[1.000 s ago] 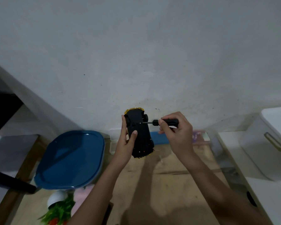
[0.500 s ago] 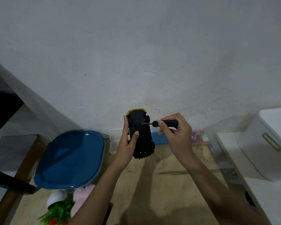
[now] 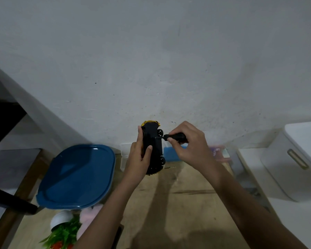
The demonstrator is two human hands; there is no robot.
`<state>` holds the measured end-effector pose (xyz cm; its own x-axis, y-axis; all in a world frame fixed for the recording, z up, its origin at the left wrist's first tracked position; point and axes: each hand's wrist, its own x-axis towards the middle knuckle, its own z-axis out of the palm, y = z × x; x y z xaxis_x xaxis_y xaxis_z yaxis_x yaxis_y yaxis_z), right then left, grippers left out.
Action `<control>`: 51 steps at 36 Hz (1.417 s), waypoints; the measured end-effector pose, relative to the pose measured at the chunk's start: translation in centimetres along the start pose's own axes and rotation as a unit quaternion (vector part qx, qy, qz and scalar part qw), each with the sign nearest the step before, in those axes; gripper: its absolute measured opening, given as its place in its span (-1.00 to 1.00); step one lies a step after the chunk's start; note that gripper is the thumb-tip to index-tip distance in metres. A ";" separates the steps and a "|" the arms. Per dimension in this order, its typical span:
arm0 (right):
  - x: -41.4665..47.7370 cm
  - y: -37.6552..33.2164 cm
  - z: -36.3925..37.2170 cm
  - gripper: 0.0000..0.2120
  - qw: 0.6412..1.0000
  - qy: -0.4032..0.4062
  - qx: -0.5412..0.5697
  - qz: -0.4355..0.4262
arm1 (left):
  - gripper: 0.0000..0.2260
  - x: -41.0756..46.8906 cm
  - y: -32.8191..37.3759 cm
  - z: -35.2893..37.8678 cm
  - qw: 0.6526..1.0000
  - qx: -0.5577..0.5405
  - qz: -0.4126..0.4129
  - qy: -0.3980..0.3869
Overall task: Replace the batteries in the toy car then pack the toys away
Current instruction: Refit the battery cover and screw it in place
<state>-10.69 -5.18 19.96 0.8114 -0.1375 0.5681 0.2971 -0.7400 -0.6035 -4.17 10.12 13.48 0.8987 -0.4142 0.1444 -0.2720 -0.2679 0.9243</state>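
Working a screw on the underside of the toy car (image 3: 153,148), by the look of it: left hand (image 3: 139,159) is wrapped round the car, holding it up off the wooden table (image 3: 178,203) w/ black chassis facing the camera, yellow nose at 12 o'clock, thumb across the belly. Right hand (image 3: 188,146) is closed on the black handle of a small screwdriver (image 3: 174,137), which comes in from 3 o'clock, tip touching the chassis just below the front wheel. So prob. the battery-cover step, early in the task; can't tell if the screw is going out or in. Next move needs the tip kept seated square in the screw head, car held steady, and the freed screw caught, not dropped. Hard to make out: screw itself and cover outline are lost in the dark plastic; no batteries visible anywhere. Blue lid (image 3: 75,177) sits at 8 o'clock from the car, white box (image 3: 294,164) at 3 o'clock, likely for packing, contents hidden. Plush and plant-like toys at 7 o'clock are cut off by the left forearm and the frame edge. Clear items by the wall behind the hands are blurred, unclear what they are.
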 end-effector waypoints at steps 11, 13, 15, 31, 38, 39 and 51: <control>0.7 0.5 -1.8 -0.92 0.988 -0.134 -0.056 -0.047 | -0.41 0.4 -0.3 -1.2 0.996 0.082 0.024 -0.016; 0.7 0.4 -1.9 -0.90 0.985 -0.151 -0.067 -0.053 | -0.40 0.5 -0.4 -1.4 0.996 0.085 0.023 -0.022; 0.8 0.3 -1.8 -0.89 0.983 -0.162 -0.071 -0.054 | -0.41 0.7 -0.4 -1.5 0.996 0.081 0.021 -0.025; 0.2 -0.5 -1.8 -0.89 0.985 -0.133 -0.081 -0.070 | -0.42 0.7 1.4 -2.6 0.999 -0.030 0.006 -0.025; 0.3 -0.8 -1.9 -0.86 0.979 -0.149 -0.109 -0.086 | -0.41 0.9 0.9 -2.9 0.998 0.058 0.016 -0.016; 0.3 -0.8 -2.0 -0.85 0.978 -0.151 -0.111 -0.089 | -0.41 0.9 0.9 -2.9 0.998 0.065 0.018 -0.015; 0.3 -1.4 -2.1 -0.89 0.986 -0.094 -0.108 -0.082 | -0.42 0.2 1.8 -3.1 0.993 0.106 0.044 -0.013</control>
<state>-11.88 -5.63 22.17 0.8467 0.1044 0.5218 0.3336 -0.8681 -0.3676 -3.40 12.29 16.29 0.8596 -0.4661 0.2094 -0.4182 -0.4063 0.8124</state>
